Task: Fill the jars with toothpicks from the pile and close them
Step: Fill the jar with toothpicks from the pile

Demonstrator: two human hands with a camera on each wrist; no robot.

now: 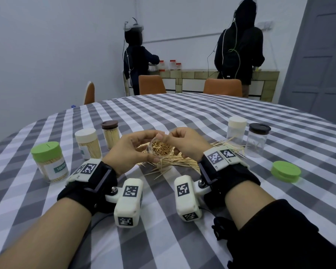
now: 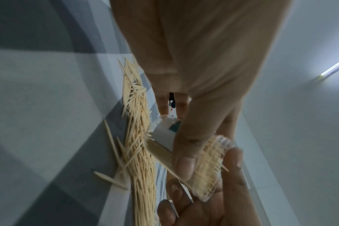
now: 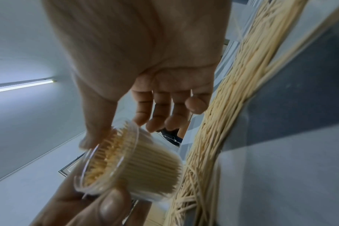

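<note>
An open clear jar [image 1: 160, 150], packed almost full with toothpicks, is being held tilted in the centre of the head view, just above the pile of loose toothpicks [image 1: 179, 162] on the checked tablecloth [image 1: 182, 117]. It is being gripped by the left hand [image 1: 131, 147], whose thumb and fingers are curled round its wall. The right hand [image 1: 186, 142] is being kept at the jar's mouth; its thumb is touching the rim and its fingers are loosely bent, but whether any toothpick is being pinched cannot be told.

At the left of the frame three jars are already standing filled and closed: a green-lidded jar [image 1: 49, 162], a cream-lidded jar [image 1: 88, 142] and a brown-lidded jar [image 1: 110, 133]. At the right, a second cream-lidded jar [image 1: 237, 131] and a black-lidded jar [image 1: 258, 139] are looking almost empty. A loose green lid [image 1: 285, 171] is lying at the right edge, probably for the held jar.

As a judgement, about half the work is done: this jar is to be closed, two jars are to be filled, and many toothpicks are remaining
</note>
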